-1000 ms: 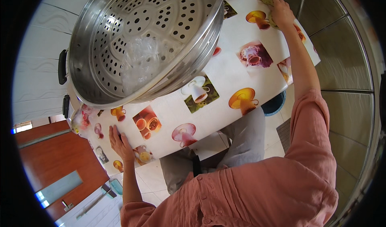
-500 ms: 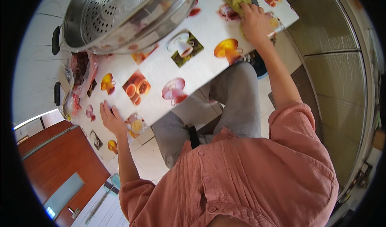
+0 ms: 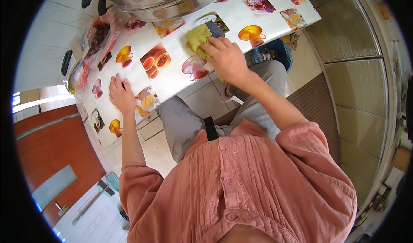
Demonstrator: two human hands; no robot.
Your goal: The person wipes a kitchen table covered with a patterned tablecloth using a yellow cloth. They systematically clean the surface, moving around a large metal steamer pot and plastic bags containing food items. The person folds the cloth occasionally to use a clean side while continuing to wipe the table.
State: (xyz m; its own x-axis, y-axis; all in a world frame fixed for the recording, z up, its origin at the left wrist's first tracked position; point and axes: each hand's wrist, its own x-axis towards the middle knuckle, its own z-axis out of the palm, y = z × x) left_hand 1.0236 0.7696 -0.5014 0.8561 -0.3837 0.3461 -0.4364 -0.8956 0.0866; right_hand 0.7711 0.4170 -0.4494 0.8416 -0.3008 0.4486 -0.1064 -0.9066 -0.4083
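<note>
My right hand [image 3: 228, 60] presses a yellow-green cleaning cloth [image 3: 198, 37] against the patterned white tablecloth [image 3: 174, 81], close to the near edge of the table. A dark grey patch of the cloth shows ahead of my fingertips. Its underside is hidden beneath my palm. Farther left, my left hand [image 3: 122, 94] rests on the table with its fingers stretched out and nothing in them. The tablecloth is printed with cups and saucers.
A large steel steamer pot [image 3: 150, 10] with a perforated tier stands at the back. Left of it lies a plastic bag [image 3: 98, 38] of dark reddish round items. A blue bin [image 3: 284, 53] is below the table's right side, before the cupboards [image 3: 361, 84].
My right hand has drawn the cloth leftward and nearer across the table from the far right end. My left hand stays on the table. The view has tilted, so less of the pot shows.
</note>
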